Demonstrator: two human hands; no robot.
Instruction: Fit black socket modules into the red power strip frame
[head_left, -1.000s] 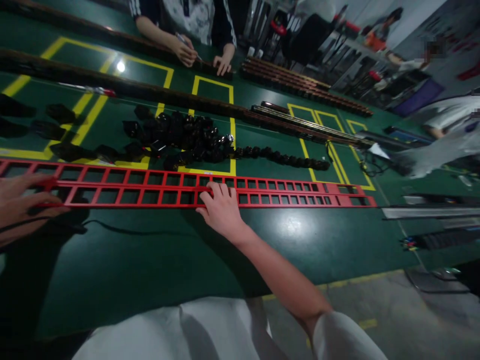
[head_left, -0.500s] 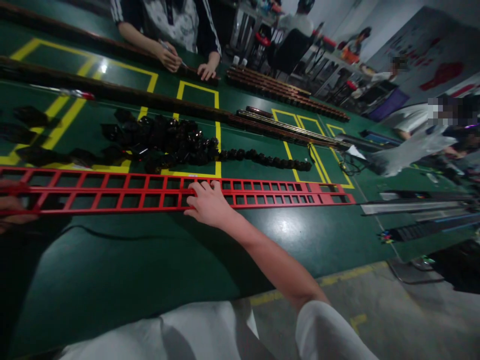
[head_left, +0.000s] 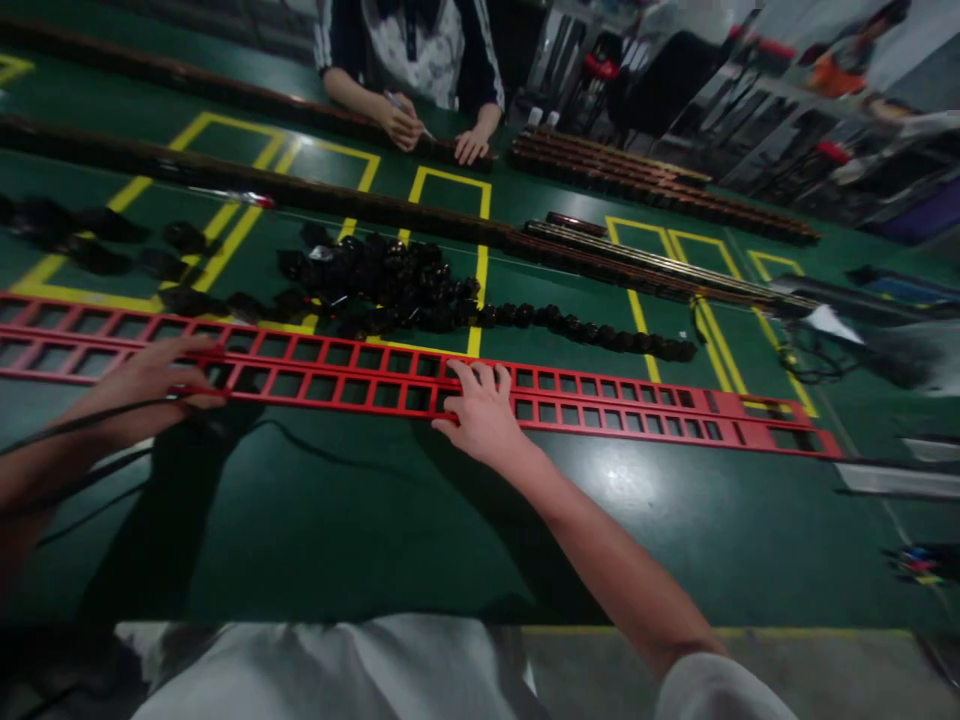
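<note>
Slid rightward, a red ladder-like frame [head_left: 555, 396], grasped by left fingers [head_left: 180, 378] and right fingers [head_left: 463, 378], ends beside a silver strip [head_left: 896, 479], broad green counter [head_left: 337, 530] along its near edge.

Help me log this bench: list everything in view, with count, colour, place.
Table: one, green, beneath the rest
Slotted frame: one or two strips, red, near side
Black pieces: many, black, behind the frame
Long bars: at least two, brown, farther back
Slender tool: one, red at one end, by a bar
Strip stack: one, brownish, far right
Tape: several outlines, yellow, on table
Cable: at least one, black, left
Bag: one, translucent, right
Co-worker: one, dark and white, across table
Chair: one, black, background
Remainder: uncounted, too blurred
Left grip: one, at the frame, left
Right grip: one, on the frame, middle
</note>
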